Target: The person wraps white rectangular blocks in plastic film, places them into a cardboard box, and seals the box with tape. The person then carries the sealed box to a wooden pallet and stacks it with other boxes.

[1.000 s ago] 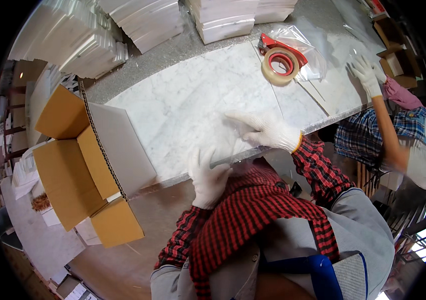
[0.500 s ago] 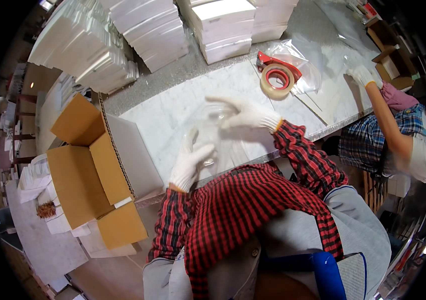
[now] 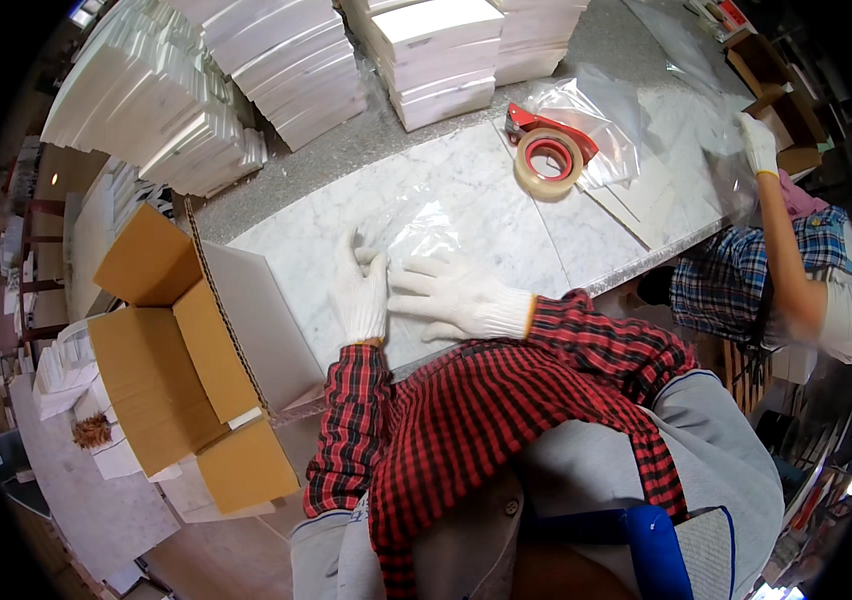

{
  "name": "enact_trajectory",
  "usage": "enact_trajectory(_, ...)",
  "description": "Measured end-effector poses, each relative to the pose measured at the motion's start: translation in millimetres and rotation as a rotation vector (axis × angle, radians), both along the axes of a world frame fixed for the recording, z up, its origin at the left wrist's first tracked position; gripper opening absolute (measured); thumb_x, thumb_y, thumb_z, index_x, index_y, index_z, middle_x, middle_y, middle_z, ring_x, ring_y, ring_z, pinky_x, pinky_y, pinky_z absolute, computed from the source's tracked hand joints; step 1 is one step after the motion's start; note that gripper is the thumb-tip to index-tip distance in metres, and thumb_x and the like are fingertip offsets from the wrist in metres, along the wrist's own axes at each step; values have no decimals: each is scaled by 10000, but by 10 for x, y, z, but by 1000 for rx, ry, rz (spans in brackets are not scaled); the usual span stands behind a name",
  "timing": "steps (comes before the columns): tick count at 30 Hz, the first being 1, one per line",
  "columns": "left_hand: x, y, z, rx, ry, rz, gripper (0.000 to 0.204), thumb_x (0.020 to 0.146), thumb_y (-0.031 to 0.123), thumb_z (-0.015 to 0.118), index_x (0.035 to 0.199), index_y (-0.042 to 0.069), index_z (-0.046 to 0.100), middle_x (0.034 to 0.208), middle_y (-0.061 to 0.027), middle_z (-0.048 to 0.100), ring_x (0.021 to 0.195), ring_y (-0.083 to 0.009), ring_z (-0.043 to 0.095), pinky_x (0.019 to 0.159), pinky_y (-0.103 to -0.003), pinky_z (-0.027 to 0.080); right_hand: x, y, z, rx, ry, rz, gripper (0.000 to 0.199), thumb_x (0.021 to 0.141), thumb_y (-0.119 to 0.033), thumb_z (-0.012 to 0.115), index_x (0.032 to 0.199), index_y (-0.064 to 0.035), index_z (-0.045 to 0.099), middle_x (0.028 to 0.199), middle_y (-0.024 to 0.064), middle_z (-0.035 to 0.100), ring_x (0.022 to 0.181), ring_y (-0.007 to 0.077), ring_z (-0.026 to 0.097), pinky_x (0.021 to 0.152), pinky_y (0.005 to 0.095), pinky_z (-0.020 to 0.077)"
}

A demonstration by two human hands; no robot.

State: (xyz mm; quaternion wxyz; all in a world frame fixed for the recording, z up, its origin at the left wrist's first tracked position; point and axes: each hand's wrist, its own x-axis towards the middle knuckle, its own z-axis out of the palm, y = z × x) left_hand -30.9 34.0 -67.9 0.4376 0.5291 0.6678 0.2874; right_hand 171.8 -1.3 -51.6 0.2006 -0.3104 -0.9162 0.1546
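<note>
Both my hands wear white knit gloves and lie flat on a marble tabletop (image 3: 506,190). My left hand (image 3: 361,290) presses down with fingers spread on the near left edge of a clear plastic bag (image 3: 421,225). My right hand (image 3: 456,298) rests beside it, fingers pointing left and touching the bag's near edge. The bag lies flat on the marble and is hard to make out against it. Red plaid sleeves cover my forearms.
An open cardboard box (image 3: 181,350) stands left of the table. A red tape dispenser (image 3: 549,150) lies on more clear bags at the far right. Stacks of white flat boxes (image 3: 296,70) line the back. A co-worker's gloved hand (image 3: 758,142) reaches over the table's right end.
My hands have come down from the air onto the table and now lie side by side on the bag. The co-worker's hand stayed at the right end.
</note>
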Motion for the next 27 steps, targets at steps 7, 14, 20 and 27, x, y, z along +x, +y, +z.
enact_trajectory(7,-29,-199,202,427,166,195,675,953,225,721,1538,6,464,1528,-240,530,1379,-366,540,1179,-447,404,43,21,-279,-13,-13,2,706,891,-463,713,1488,-131,532,1483,188,512,1395,374,456,1154,553,355)
enact_trajectory(14,-115,-238,-55,513,507,-517,383,975,225,657,1329,80,665,1500,-123,564,1438,-333,458,1167,-567,305,541,849,526,-387,54,-142,451,920,-353,726,1269,-67,712,1190,175,736,1092,344,702,980,423,551)
enact_trajectory(20,-113,-200,-79,490,458,-426,312,946,234,688,1228,101,708,1475,-99,590,1451,-340,431,1183,-622,248,1150,2298,1290,480,-48,-408,563,816,-277,833,1328,-133,647,1215,118,704,1105,357,672,938,459,559)
enact_trajectory(27,-76,-203,-160,553,486,-338,278,946,257,707,1198,146,748,1388,-71,659,1382,-346,515,1193,-588,271,1242,2923,1444,379,-429,-284,412,856,-325,811,1178,-166,610,1141,146,681,984,390,693,815,484,571)
